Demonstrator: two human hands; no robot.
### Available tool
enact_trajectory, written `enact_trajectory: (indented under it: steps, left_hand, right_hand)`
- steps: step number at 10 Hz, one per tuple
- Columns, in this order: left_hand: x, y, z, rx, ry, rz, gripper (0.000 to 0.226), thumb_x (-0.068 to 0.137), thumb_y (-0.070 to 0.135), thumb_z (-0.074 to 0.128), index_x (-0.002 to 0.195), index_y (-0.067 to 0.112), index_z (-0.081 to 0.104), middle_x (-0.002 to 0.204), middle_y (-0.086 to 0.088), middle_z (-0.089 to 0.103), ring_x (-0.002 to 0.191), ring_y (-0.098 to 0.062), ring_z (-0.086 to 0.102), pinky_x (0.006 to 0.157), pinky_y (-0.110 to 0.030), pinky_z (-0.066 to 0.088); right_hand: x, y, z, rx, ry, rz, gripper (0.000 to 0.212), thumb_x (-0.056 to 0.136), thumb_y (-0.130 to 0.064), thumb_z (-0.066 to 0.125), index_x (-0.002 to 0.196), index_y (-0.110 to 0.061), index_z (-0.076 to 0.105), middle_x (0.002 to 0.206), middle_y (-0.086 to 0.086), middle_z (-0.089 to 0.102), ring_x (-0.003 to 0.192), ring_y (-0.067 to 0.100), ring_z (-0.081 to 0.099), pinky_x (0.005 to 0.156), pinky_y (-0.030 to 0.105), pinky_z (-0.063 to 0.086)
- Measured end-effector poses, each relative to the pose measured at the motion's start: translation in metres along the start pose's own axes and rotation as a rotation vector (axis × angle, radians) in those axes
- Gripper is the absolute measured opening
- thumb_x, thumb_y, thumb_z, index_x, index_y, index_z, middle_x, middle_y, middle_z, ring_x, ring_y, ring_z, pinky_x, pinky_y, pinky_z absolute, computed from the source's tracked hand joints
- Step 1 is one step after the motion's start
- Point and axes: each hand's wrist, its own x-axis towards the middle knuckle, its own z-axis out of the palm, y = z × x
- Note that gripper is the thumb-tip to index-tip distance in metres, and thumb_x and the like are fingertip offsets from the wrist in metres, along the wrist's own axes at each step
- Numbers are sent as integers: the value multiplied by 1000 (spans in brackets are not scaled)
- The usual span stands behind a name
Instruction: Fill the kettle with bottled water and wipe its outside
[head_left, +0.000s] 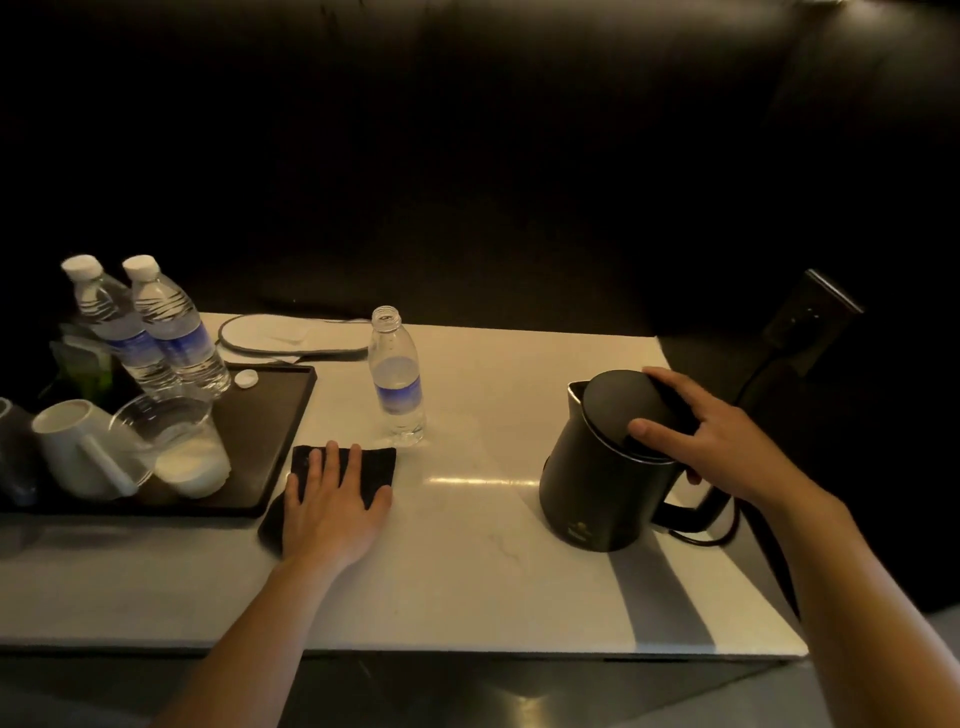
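A black electric kettle (592, 478) stands at the right of the white table, its lid (621, 410) down or nearly down. My right hand (711, 441) rests over the lid's rear edge, thumb on top. An uncapped, nearly empty water bottle (397, 379) stands in the middle of the table. Its white cap (245, 379) lies on the tray. A black cloth (374, 467) lies flat near the tray, and my left hand (330, 509) presses on it with fingers spread.
A dark tray (280, 415) at the left holds two sealed water bottles (156, 327), a white mug (78, 447) and a clear glass (161, 431). White slippers (291, 332) lie behind. The kettle's cord (727, 525) runs to a wall socket (810, 317) at the right.
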Motion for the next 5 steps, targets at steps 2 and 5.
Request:
enact_trajectory:
  steps: [2,5]
  left_hand:
    - [5,-6,-6,-49,-104,24,85,96,72,16,164,26,-4,174,-7,-10,160,-26,-13,127,-54,-6]
    - [-30,-11,-55,-255,78,117,70,100,58,47,158,19,37,168,-6,32,157,-25,24,126,-47,21]
  right_hand:
    - [5,1,-7,-7,-24,50,82,63,-94,62,135,-84,23,134,-11,40,74,20,72,55,15,54]
    - [-11,20,2,-168,284,-74,65,77,-92,49,133,-86,17,137,-29,46,118,3,48,92,37,47]
